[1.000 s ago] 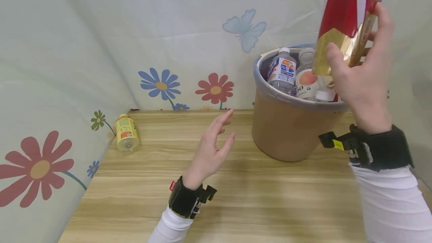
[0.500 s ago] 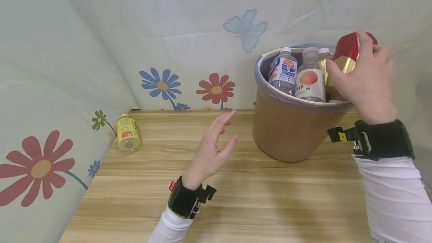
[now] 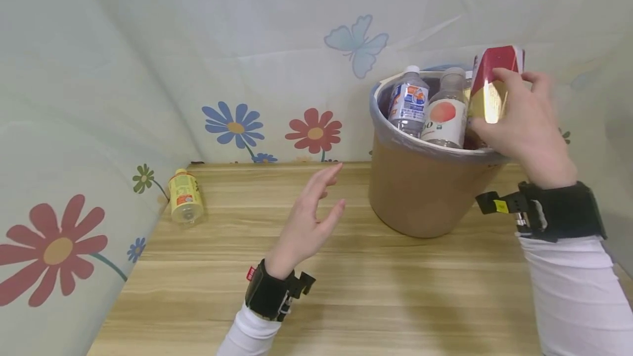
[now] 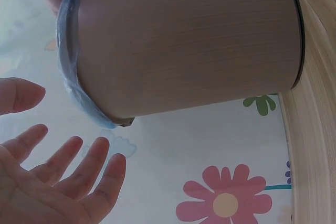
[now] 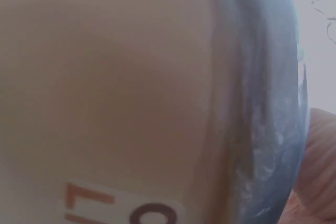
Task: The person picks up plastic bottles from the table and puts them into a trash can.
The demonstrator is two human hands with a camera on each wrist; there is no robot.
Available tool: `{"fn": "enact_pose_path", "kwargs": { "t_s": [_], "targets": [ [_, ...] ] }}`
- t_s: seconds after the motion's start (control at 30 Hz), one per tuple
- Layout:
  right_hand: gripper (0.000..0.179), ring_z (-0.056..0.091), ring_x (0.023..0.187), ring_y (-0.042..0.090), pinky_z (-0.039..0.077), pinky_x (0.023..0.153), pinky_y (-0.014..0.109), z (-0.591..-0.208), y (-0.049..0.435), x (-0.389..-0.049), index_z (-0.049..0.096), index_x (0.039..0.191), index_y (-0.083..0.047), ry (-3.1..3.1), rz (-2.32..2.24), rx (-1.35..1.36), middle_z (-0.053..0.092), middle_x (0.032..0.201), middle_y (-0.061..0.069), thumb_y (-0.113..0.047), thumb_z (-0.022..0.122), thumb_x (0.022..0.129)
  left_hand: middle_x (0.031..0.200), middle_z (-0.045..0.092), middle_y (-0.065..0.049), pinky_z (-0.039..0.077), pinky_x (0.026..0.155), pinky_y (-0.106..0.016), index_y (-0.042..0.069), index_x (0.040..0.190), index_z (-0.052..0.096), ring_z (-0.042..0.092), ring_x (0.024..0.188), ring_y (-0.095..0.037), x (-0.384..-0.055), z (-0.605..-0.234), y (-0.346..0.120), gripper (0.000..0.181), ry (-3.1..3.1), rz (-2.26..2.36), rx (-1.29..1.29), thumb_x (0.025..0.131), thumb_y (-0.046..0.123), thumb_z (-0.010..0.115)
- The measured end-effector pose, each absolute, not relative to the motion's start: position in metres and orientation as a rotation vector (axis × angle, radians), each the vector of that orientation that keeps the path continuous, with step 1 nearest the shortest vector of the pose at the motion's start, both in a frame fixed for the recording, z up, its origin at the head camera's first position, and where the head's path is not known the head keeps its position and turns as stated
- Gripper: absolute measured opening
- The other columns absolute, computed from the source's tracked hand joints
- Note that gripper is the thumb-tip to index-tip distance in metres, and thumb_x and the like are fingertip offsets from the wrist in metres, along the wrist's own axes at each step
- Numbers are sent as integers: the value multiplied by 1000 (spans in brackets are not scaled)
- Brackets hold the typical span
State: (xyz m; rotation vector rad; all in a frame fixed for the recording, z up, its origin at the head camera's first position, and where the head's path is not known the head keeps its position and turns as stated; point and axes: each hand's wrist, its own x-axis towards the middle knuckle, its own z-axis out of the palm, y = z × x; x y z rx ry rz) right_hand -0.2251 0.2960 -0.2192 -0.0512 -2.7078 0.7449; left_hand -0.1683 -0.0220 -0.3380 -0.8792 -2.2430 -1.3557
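Observation:
A tan bin (image 3: 420, 196) with a bluish plastic liner (image 5: 268, 108) stands on the wooden table. At its right side my right hand (image 3: 529, 125) grips a red-and-gold box (image 3: 497, 60), whose lower part is hidden inside the rim. Beside the box, a clear bottle with a peach label (image 3: 445, 117) and one with a blue-and-orange label (image 3: 409, 102) stick up out of the bin. My left hand (image 3: 306, 224) hovers over the table left of the bin, fingers extended and holding nothing; the left wrist view shows its spread fingers (image 4: 89, 166) near the bin.
An overturned-looking bottle with a yellow label (image 3: 185, 194) is at the table's back left corner. White cloth (image 3: 267, 26) printed with flowers and a butterfly hangs behind and along the left side of the wooden table (image 3: 207, 279).
My right hand has brought the red-and-gold box down from above the bin into its right side, then shifted a little left with it. The left hand has stayed in place.

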Motion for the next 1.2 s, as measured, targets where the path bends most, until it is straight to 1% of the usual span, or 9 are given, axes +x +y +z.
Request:
{"fn": "enact_pose_path", "kwargs": {
  "t_s": [0.13, 0.33, 0.53, 0.63, 0.7, 0.83, 0.9, 1.03, 1.2],
  "targets": [
    [85, 26, 123, 53, 37, 87, 72, -220, 292, -222, 13, 152, -12, -2696, 788, -23, 5, 151, 24, -23, 61, 84, 138, 45, -17, 45, 95, -43, 2, 141, 39, 48, 117, -26, -164, -332, -23, 55, -2250, -1353, -868, 89, 0, 59],
    [80, 16, 134, 47, 33, 91, 73, -221, 287, -214, 17, 152, -12, -2640, 796, -60, 8, 151, 24, -29, 58, 86, 141, 43, -12, 45, 95, -43, 7, 143, 37, 47, 118, -23, -176, -348, -25, 59, -2250, -1346, -864, 89, 3, 60],
    [64, 25, 132, 33, 33, 98, 63, -229, 274, -201, 41, 141, -5, -2380, 855, 14, 28, 143, 21, -23, 61, 83, 143, 40, -1, 45, 96, -41, 19, 147, 33, 44, 120, -14, -189, -364, -30, 63, -2270, -1294, -866, 91, 10, 60],
    [49, 37, 125, 25, 39, 95, 51, -239, 261, -195, 56, 126, -2, -2181, 850, 72, 43, 132, 18, -20, 62, 81, 143, 40, -1, 45, 96, -39, 21, 147, 33, 43, 120, -13, -190, -365, -33, 63, -2262, -1261, -870, 91, 10, 59],
    [40, 46, 113, 19, 44, 91, 35, -247, 250, -191, 63, 117, -1, -2049, 861, 125, 51, 121, 18, -17, 62, 81, 143, 40, -1, 44, 98, -39, 21, 146, 34, 42, 123, -13, -190, -363, -35, 61, -2255, -1233, -866, 91, 11, 58],
    [24, 54, 85, 11, 45, 74, 10, -264, 226, -181, 69, 101, 3, -1831, 906, 266, 61, 97, 18, -6, 60, 80, 145, 38, -3, 43, 100, -42, 16, 144, 38, 41, 128, -16, -189, -361, -39, 55, -2247, -1173, -842, 92, 14, 56],
    [19, 54, 77, 11, 44, 70, 10, -270, 211, -173, 69, 95, 7, -1757, 946, 341, 63, 88, 19, -1, 58, 81, 145, 39, -4, 46, 97, -42, 13, 142, 41, 43, 128, -19, -190, -361, -41, 52, -2245, -1145, -825, 93, 15, 56],
    [14, 54, 73, 13, 44, 68, 15, -282, 181, -159, 67, 88, 12, -1710, 1047, 430, 65, 81, 21, 7, 55, 81, 144, 40, -6, 51, 86, -40, 12, 139, 46, 46, 124, -21, -192, -361, -47, 47, -2251, -1082, -785, 93, 15, 55],
    [16, 55, 72, 13, 45, 65, 13, -305, 160, -155, 65, 87, 12, -1759, 1182, 491, 63, 78, 22, 18, 53, 78, 142, 43, -6, 50, 88, -39, 11, 135, 51, 46, 125, -21, -195, -363, -53, 43, -2252, -999, -742, 92, 14, 56]
  ]
}}
